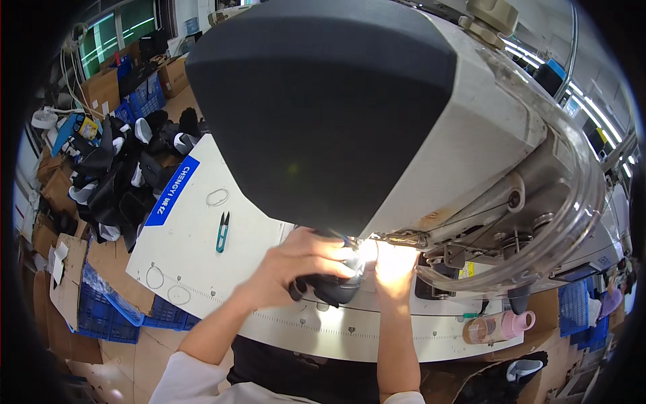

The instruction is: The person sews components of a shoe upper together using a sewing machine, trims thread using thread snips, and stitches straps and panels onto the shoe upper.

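A black piece that looks like a shoe upper [336, 289] lies under the head of a large sewing machine [464, 135], lit by a bright lamp. My left hand [303, 259] is closed on its left side, fingers bent over the top. Close to the needle area, my right hand [396, 264] is at the right of the piece; glare and the machine head hide its fingers. The needle itself cannot be made out. On the white table [188, 252], left of my left hand, lie teal thread snips [223, 232].
Black pieces with white linings [124, 175] are heaped beyond the table's left edge. Blue crates [101, 316] and cardboard boxes stand below and behind them. A pink-lidded bottle [498, 326] lies at the table's right front edge. The machine head hangs low over my hands.
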A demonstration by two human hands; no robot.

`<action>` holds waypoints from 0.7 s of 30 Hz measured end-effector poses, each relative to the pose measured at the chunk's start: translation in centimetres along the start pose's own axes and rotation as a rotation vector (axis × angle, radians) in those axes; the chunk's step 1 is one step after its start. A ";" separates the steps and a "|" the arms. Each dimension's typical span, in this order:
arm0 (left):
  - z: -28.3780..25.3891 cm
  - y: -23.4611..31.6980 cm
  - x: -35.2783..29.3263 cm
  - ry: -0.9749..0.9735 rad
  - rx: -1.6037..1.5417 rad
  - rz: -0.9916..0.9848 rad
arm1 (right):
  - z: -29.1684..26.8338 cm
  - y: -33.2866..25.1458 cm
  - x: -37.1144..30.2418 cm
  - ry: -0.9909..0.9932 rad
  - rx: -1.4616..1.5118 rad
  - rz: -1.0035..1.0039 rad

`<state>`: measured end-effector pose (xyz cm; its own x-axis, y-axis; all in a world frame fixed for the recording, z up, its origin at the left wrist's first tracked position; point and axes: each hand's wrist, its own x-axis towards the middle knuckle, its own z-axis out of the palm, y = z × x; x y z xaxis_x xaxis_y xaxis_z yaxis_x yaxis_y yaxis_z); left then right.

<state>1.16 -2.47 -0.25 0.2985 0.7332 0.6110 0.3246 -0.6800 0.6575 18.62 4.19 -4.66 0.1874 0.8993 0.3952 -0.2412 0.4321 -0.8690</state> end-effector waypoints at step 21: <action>5.9 3.6 -0.9 0.214 0.506 -0.039 | -6.2 5.5 1.4 -0.296 0.379 0.517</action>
<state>7.34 -5.57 -1.05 0.1057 0.7052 0.7011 0.7383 -0.5280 0.4197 23.43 7.42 -10.78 -0.2950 0.9529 0.0707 -0.5545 -0.1105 -0.8248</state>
